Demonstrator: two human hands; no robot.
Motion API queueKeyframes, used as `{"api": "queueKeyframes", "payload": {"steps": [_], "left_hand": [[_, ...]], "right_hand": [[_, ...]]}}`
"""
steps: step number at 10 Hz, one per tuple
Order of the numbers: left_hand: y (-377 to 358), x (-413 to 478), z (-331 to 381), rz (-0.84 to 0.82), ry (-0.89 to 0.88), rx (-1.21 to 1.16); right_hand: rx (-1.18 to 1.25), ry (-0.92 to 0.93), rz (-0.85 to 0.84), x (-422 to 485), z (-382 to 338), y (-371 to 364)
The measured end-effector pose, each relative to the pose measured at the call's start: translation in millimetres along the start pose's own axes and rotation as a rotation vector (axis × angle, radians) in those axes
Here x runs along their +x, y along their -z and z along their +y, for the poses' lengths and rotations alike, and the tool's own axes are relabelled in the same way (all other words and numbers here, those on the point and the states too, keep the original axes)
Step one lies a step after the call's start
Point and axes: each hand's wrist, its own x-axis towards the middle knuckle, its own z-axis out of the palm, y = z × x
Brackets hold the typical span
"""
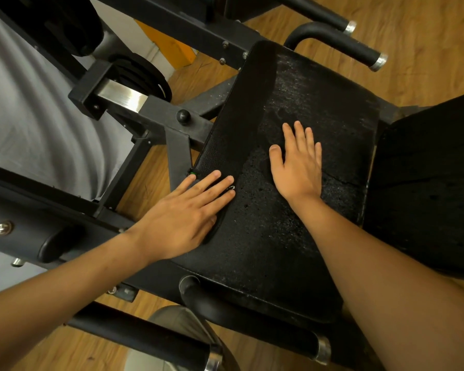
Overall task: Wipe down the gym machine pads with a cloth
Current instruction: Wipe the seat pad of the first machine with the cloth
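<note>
Seat pad (pixel 265 236) of black vinyl fills the middle of our view, fixed to the machine's dark steel frame (pixel 156 113) above a wooden floor (pixel 426 49). Its right side is worn, pitted, cracked and flecked with pale scuffs, while the left strip is smoother and finely grained. We lay our left hand (pixel 182 218) flat on the pad's left edge, fingers straight and together, grasping nothing. Whether the dark fold (pixel 217 226) under that palm is cloth we cannot tell. Our right hand (pixel 296 167) rests palm-down near the centre, fingers straight, slightly spread, released
</note>
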Motion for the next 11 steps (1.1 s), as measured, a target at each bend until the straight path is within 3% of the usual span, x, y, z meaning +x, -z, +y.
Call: {"api": "queueKeyframes", "payload": {"steps": [4,6,8,11], "left_hand": [[-7,-41,7,-0.03,-0.071,0.064],[-9,-28,6,0.004,-0.022,0.041],[13,62,-19,0.074,0.06,-0.061],[50,222,-61,0.124,0.216,-0.031]], "right_hand": [[0.002,-0.006,-0.021,0,1,0],[-0.014,-0.023,-0.022,-2,-1,0],[-0.016,-0.012,-0.013,-3,-2,1],[-0.003,-0.002,-0.026,-1,1,0]]}}
